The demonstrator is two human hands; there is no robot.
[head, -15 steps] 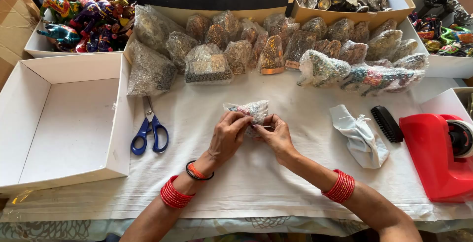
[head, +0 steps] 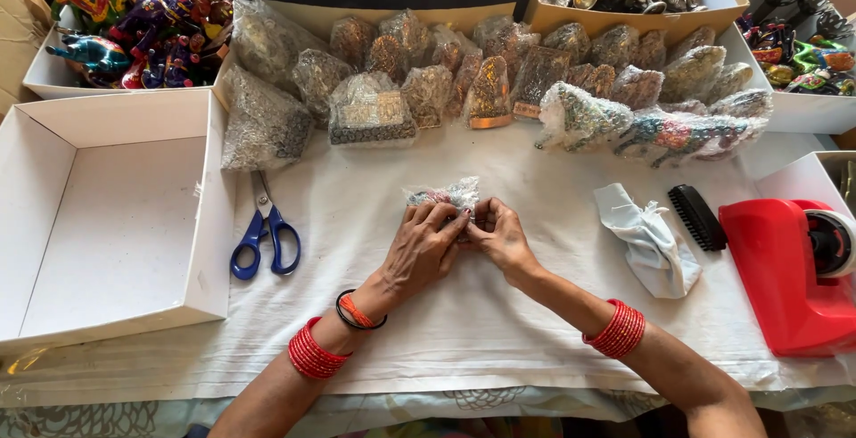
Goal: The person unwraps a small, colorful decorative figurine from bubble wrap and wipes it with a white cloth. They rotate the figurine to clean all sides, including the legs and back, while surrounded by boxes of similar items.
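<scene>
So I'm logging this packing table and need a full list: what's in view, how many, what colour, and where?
bundle: one, clear wrap over a colourful piece, centre, held by both hands
white box: one, open, left
scissors: one, blue handles, beside the box
wrapped figures: many, clear wrap, row at the back
painted figures: many, multicoloured, tray back left
cloth: one, white, right of centre
brush: one, black, beside the cloth
tape dispenser: one, red, far right
left hand: on the bundle
right hand: on the bundle
</scene>
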